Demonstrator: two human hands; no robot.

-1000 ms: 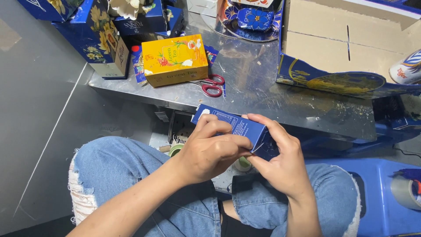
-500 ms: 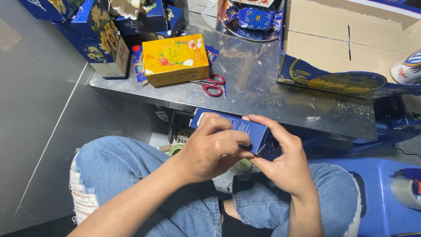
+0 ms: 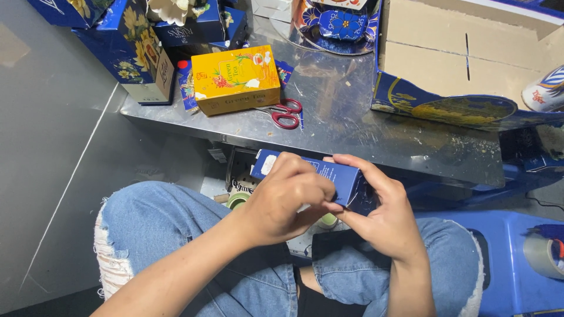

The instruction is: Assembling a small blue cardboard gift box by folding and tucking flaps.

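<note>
A small dark blue carton [image 3: 338, 174] lies across my lap, held between both hands just below the front edge of the metal table [image 3: 364, 135]. My left hand [image 3: 282, 202] wraps over its left half with the fingers curled down onto the top face. My right hand [image 3: 385, 214] cups the right end, thumb and fingertips pinching at the end flap. Only the carton's top face and its left end with a white label show.
On the table lie a yellow box [image 3: 238, 79], red-handled scissors [image 3: 285, 114], blue flowered boxes [image 3: 132, 50] at the back left and an open cardboard-lined blue box [image 3: 458, 76] at the right. A tape roll [image 3: 543, 255] rests on a blue stool at the right.
The carton and both hands have stayed nearly in place. The fingers have shifted slightly at the carton's right end.
</note>
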